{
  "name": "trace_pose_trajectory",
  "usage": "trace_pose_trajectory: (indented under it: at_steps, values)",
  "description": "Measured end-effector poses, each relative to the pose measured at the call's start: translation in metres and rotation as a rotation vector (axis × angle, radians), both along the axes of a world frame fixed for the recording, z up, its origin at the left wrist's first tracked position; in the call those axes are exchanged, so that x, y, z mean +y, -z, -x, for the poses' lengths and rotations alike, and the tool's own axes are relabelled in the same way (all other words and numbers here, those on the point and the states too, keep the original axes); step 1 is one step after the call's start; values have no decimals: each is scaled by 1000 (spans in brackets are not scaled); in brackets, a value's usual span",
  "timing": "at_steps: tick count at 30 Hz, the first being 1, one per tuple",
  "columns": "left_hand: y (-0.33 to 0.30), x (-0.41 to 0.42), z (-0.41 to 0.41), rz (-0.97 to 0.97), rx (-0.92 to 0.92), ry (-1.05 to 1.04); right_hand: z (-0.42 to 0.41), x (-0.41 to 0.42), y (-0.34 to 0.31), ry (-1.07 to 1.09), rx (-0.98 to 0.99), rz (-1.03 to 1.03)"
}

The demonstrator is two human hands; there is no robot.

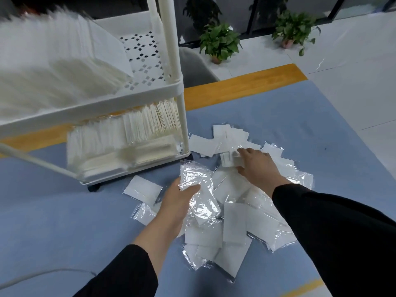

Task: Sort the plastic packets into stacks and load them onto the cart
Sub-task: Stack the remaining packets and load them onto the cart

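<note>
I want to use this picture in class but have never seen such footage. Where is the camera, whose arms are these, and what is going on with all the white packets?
The single picture comes from a camera worn on a person's head, looking down at their own arms. A pile of packets lies on a blue mat. The left hand holds a few packets; the right hand grips a small stack in the pile. Beside them stands a white cart, its shelves already filled with rows of packets. Potted plants stand behind.
</note>
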State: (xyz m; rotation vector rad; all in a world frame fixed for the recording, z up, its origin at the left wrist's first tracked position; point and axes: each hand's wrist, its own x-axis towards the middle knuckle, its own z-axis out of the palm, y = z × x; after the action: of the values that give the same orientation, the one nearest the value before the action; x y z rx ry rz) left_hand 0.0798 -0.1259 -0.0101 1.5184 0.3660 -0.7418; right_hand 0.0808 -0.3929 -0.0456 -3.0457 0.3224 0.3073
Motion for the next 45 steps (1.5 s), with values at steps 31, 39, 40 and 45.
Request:
trace_pose_trajectory:
  at_steps: [31,39,40,45]
  values:
    - [-56,-11,49,125,24,-145,101,131,-104,473,-139,-1436]
    - [-56,125,39,-57,-233,-583,64,216,-100,-106,5,-836]
    - [-52,147,39,-70,-262,-649,58,232,-96,-207,12,-737]
    - [-21,221,51,-125,-313,-644,32,314,-66,-687,-61,-454]
